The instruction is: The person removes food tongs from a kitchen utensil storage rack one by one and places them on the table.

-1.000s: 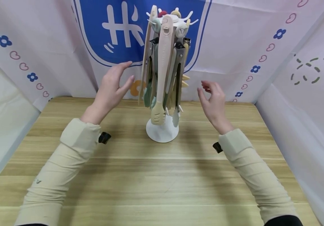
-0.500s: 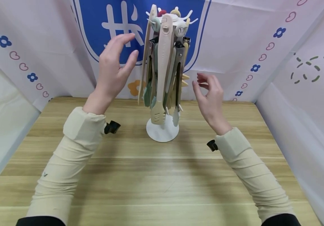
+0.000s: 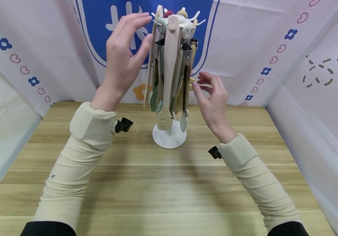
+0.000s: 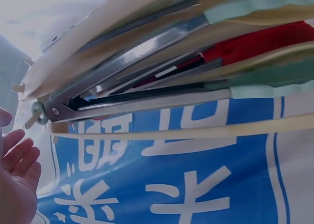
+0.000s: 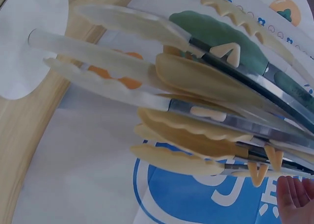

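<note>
A white stand (image 3: pixel 169 141) with a round base and prongs at the top carries several hanging kitchen tongs. At its front hangs a long beige utensil (image 3: pixel 171 62) with a slotted end. My left hand (image 3: pixel 123 57) is raised beside the stand's upper left, fingers extended and apart from the thumb. In the left wrist view, metal tongs with green ends (image 4: pixel 162 95) and red-ended tongs (image 4: pixel 265 44) hang close by. Lower on the other side is my right hand (image 3: pixel 214 103), loosely bent, near yellow-tipped tongs (image 5: pixel 179 157). Neither hand visibly holds anything; fingertip contact is unclear.
The stand rests toward the back of a wooden table (image 3: pixel 157 190). Behind it hangs a white cloth (image 3: pixel 234 42) with a blue printed badge. White side panels (image 3: pixel 313 131) flank the table.
My left hand has risen from mid-height to near the stand's top and moved inward. My right hand has moved left and slightly up, closer to the hanging utensils. The stand has stayed put.
</note>
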A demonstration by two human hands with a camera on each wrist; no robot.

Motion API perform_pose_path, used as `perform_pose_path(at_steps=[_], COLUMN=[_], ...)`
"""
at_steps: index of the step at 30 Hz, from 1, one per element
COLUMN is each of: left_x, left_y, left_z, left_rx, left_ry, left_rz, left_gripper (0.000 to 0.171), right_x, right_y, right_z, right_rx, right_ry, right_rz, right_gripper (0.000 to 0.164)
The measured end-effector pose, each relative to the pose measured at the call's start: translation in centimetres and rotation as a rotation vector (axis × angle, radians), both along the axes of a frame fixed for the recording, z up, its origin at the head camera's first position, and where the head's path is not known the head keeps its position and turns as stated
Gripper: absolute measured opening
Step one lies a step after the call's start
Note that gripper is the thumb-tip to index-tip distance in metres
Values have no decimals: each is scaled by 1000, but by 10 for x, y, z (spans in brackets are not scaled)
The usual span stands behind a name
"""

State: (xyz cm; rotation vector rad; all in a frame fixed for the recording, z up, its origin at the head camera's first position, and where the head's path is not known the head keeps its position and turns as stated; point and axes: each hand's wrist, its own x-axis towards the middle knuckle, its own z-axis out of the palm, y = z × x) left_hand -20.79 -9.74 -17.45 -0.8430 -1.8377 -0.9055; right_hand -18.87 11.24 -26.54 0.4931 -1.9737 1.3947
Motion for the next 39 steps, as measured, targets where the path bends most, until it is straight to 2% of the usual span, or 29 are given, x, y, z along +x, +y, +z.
perform_pose_path(at_steps=[5,10,14,24,33,39], left_x=[0,-2,-3,-5,-6,-5], left_y=[4,7,8,10,10,13], left_z=[7,7,5,2,1,2], left_rx=[-68,-163,-205,-296,-296,-179], left_ry=[10,37,59,138,147,144], left_rz=[-8,-29,-41,2,-4,-68], left_gripper=[30,32,33,33,33,27], right_x=[2,4,7,8,10,8], right_y=[-9,-17,-22,-33,-43,-44], right_z=[1,3,4,-1,-6,-7], right_rx=[-16,-34,-25,28,91,85], right_ry=[30,-36,-77,-58,-3,5], right_rz=[27,33,16,-54,-167,-213], right_gripper=[31,35,39,45,51,45])
